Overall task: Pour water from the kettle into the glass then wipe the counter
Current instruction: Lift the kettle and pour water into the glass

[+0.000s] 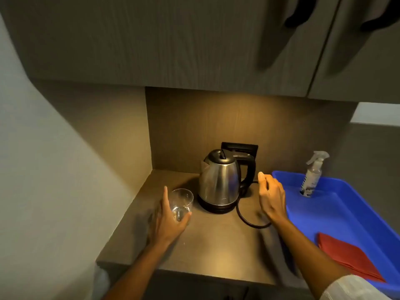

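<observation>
A steel kettle (pixel 219 180) with a black lid and handle stands on its black base at the back of the brown counter (pixel 212 245). A clear glass (pixel 181 202) with a little water in it stands upright to the kettle's left. My left hand (pixel 167 219) is wrapped around the glass from the left. My right hand (pixel 270 195) hovers just right of the kettle's handle, fingers apart and holding nothing. A folded red cloth (pixel 346 256) lies in the blue tray (pixel 337 211) on the right.
A clear spray bottle (pixel 311 176) stands at the far end of the blue tray. The kettle's black cord (pixel 249 221) loops across the counter toward a wall socket (pixel 240 148) behind it. Wall cabinets hang overhead. A wall closes the counter's left side.
</observation>
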